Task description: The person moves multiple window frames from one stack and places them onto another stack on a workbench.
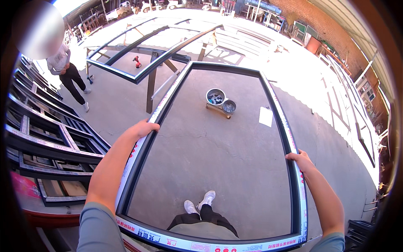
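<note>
A large rectangular window frame [287, 126], dark inside with white printed film on its outer faces, spans the space in front of me. My left hand [146, 128] is closed around its left side bar, with the thumb over the inner edge. On the opposite bar, my right hand [301, 160] grips at a slightly lower point. Nothing fills the frame; through it I see the concrete floor, my legs and my white shoes [200, 201]. The near bar runs across close to my body. At its far left corner the frame meets or overlaps a work stand's edge.
Another dark frame [138, 77] lies on a stand beyond, with a red drill [137, 62] visible through it. Round metal tins [215, 97] of small parts sit on a low stand. Stacked frames [54, 130] fill the left. A person [69, 71] stands at the far left.
</note>
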The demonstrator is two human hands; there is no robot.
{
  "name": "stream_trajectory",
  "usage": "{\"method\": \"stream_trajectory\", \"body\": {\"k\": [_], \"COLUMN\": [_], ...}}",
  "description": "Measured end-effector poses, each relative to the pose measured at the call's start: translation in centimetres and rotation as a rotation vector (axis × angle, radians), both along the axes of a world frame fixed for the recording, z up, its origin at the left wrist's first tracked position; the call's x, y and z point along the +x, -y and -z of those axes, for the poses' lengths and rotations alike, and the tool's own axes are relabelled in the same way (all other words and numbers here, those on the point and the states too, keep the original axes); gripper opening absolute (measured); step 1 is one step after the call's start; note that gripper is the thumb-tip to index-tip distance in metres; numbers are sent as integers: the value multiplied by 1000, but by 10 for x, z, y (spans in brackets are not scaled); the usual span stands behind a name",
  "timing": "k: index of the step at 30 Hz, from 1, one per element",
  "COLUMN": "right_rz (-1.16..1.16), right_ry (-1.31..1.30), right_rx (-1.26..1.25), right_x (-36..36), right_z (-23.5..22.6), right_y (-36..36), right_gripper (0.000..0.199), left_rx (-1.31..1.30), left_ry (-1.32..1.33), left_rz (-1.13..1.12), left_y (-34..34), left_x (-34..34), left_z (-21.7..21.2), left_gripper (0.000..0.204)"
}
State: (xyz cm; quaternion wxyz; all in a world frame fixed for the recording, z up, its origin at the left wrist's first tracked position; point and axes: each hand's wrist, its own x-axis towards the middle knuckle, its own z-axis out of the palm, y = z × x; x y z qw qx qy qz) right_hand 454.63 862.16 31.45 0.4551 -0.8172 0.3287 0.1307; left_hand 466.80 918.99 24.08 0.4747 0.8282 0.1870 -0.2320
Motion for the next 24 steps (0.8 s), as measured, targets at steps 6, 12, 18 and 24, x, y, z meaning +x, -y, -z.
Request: {"method": "stream_trajectory", "body": {"k": [6,12,18,24], "right_rz": [-14,-38,-125,-131], "right_ry": [379,749,975,1093], "right_rx": [7,38,106,171], "right_x": [-11,-27,18,94], "right_z": [-61,-124,-162,-121], "right_y": [11,7,-29,-30], "right_gripper": [78,72,66,62], "left_rx": [88,69,134,-52], "left_ry": [281,596,869,1106], "left_rz": [-29,18,-107,-210], "left_y": [-12,-38,-52,-82], "left_x": [-8,-11,-40,-43], "left_z": [-131,-230,-316,-321], "left_gripper": [64,74,85,97]}}
